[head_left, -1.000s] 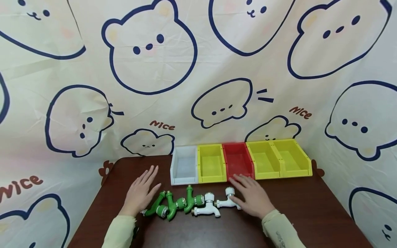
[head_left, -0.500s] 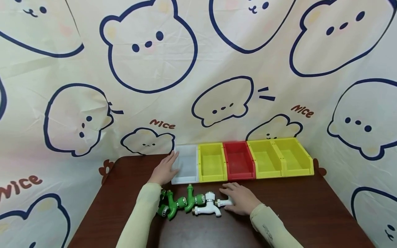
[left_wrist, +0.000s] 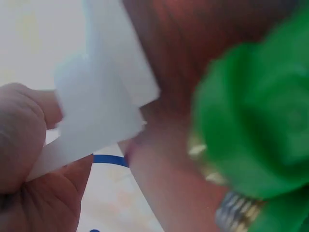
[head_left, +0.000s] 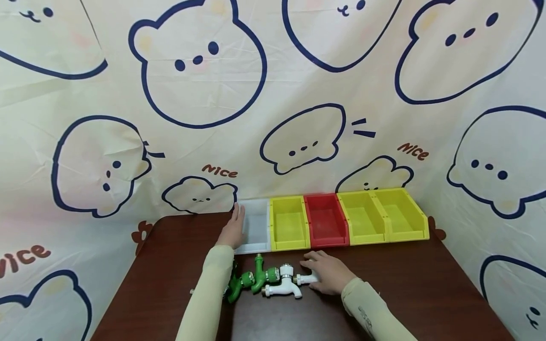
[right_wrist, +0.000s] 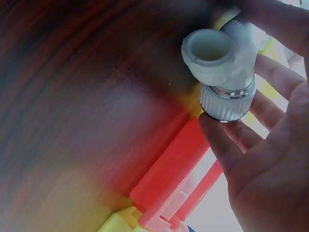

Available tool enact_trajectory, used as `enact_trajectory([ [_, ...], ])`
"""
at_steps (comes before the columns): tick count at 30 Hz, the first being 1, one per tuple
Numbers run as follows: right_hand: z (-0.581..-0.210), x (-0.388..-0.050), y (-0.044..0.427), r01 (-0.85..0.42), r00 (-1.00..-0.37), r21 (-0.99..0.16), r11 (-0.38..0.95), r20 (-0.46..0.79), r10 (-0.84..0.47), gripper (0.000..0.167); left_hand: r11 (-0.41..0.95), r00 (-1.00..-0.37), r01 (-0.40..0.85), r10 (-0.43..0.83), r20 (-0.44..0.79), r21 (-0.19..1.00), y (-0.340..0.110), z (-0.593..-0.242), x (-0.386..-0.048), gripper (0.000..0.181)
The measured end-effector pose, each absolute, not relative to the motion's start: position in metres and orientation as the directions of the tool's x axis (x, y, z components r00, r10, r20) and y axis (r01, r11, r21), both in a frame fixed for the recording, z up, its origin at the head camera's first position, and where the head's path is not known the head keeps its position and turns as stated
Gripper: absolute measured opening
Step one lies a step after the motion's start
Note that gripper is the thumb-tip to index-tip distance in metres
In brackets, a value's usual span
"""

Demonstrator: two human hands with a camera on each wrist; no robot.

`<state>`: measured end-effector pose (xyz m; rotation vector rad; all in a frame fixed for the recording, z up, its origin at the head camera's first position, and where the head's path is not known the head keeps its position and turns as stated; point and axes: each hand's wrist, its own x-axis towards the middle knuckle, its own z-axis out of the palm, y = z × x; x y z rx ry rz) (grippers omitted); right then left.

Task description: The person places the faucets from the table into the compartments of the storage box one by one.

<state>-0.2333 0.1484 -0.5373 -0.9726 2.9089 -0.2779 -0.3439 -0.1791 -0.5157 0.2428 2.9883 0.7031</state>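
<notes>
At the left end of the bin row, my left hand holds the side wall of the white bin, thumb inside and straight fingers along the outside. The left wrist view shows the white wall between thumb and fingers, with a blurred green faucet beside it. My right hand covers the rightmost white faucet; thumb and fingers lie around its body and ribbed knob. Another white faucet and green faucets lie between the hands, one partly hidden by the left sleeve.
Right of the white bin stand a yellow bin, a red bin and two more yellow bins, side by side. A patterned cloth hangs behind the brown table.
My left hand has moved from beside the green faucets forward and right to the white bin's side. My right hand has shifted slightly left over the end white faucet.
</notes>
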Motion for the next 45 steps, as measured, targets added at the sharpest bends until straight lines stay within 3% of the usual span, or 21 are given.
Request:
enact_trajectory([
  [25, -0.532, -0.236, 0.153, -0.632, -0.772, -0.151, 0.760, 0.037, -0.634, 0.035, 0.891, -0.989, 0.122, 0.144, -0.019, 0.437, -0.170, -0.518, -0.344, 0.085],
  [45, -0.519, -0.234, 0.155, -0.634, -0.772, -0.150, 0.758, 0.066, -0.632, 0.032, 0.909, -0.989, 0.134, 0.146, -0.001, 0.395, -0.177, -0.517, -0.340, 0.084],
])
